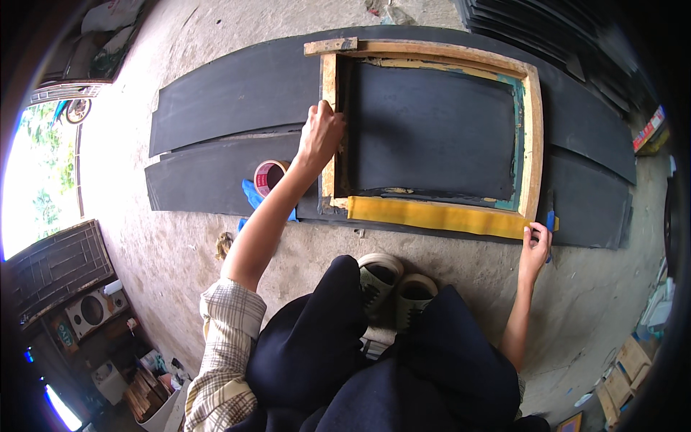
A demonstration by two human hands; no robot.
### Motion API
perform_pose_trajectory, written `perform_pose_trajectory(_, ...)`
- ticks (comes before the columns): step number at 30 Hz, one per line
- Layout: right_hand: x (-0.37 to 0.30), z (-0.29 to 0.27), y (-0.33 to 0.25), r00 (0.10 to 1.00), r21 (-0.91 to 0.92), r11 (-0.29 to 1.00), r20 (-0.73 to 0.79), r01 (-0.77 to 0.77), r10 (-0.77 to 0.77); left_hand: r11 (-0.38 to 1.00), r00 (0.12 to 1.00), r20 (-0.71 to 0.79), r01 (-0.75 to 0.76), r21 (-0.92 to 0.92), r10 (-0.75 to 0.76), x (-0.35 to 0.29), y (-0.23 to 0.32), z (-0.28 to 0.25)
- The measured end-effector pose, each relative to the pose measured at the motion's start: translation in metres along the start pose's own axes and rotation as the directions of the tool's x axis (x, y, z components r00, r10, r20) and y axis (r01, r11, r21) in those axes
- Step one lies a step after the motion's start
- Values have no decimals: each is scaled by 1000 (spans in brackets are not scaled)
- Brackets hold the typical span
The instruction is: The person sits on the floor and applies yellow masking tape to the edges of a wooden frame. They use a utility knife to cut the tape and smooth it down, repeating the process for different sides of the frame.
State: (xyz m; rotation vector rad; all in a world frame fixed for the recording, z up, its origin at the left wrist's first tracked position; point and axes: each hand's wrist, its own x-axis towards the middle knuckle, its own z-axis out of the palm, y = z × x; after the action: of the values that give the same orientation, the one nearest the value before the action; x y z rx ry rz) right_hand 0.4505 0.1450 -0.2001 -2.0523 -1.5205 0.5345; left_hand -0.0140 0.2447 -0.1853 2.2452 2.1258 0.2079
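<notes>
A wooden frame (534, 144) with green and yellow paint stains lies over dark sheets. My left hand (322, 137) is closed at the frame's left bar; what its curled fingers hold, if anything, is hidden. Along the near bar runs a flat yellow strip (439, 216). My right hand (534, 248) pinches the strip's right end at the near right corner. Just beside those fingers lies a slim blue tool (551, 220), perhaps a cutter. Left of the frame, near my left forearm, a roll of tape (270, 177) rests by a blue cloth or glove (252, 194).
Long dark sheets (223, 101) spread under the frame on the concrete floor (173, 266). More dark sheets (533, 36) are stacked at the far right. My shoes (415, 295) stand close to the near edge. Wood pieces (626, 367) sit at the lower right.
</notes>
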Motion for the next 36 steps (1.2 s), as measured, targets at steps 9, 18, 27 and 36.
perform_pose_trajectory(9, 29, -9, 30, 954, -156, 980, -252, 125, -162, 941, 986, -166, -88, -326, 35, -34, 10, -6)
perform_pose_trajectory(18, 69, -9, 62, 993, -350, 933, -50, 80, -104, 886, 965, -243, -22, -463, -103, -68, 23, 8)
perform_pose_trajectory(27, 90, -2, -95, 947, 150, 944, 81, 295, -309, 809, 960, -137, 123, -574, -243, -74, -37, -10)
perform_pose_trajectory(36, 107, 135, -203, 650, 384, 778, 429, 497, -627, 989, 983, -171, 39, -145, -64, 15, -2, -7)
